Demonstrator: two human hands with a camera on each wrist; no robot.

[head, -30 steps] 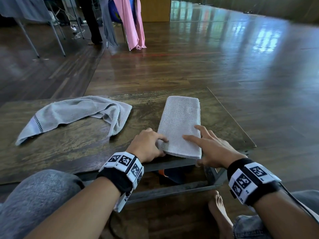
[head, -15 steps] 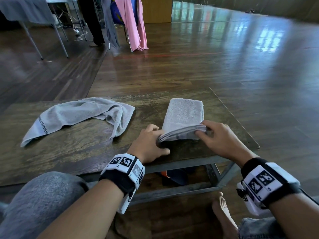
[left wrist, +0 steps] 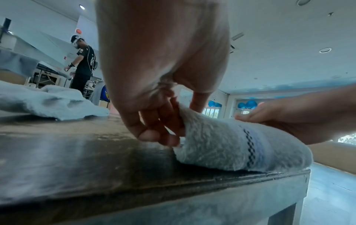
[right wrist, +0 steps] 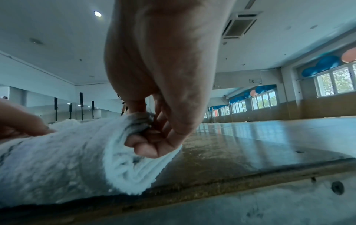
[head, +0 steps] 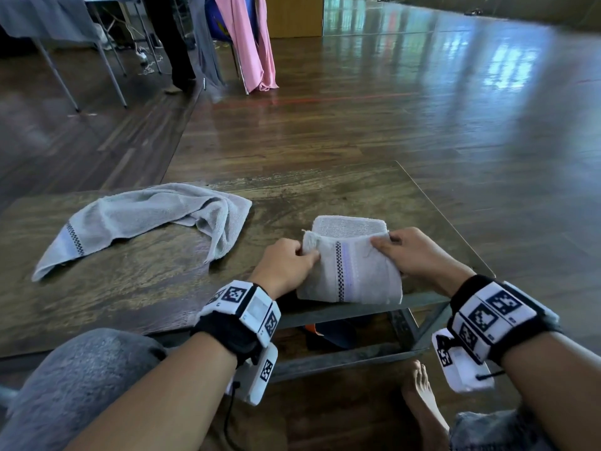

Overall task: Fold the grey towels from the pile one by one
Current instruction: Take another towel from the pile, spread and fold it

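Low centre of the head view, the folded grey towel (head: 349, 271) with a black checkered stripe lies at the bench (head: 146, 288) edge; left hand (head: 284, 265) and right hand (head: 419, 255) fingers pinch its upper flap. A crumpled grey towel (head: 146, 219) lies at left.

A dark wooden table (head: 136, 288) carries a crumpled grey towel (head: 146, 219) and a folded towel (head: 351, 275).

A large studio or exercise hall: glossy wooden floor (head: 374, 118), mirrored wall (right wrist: 63, 106) at mid-left, blue exercise balls (right wrist: 325, 62) stored above windows (right wrist: 335, 82) at right, folding tables (head: 58, 30) upper left.
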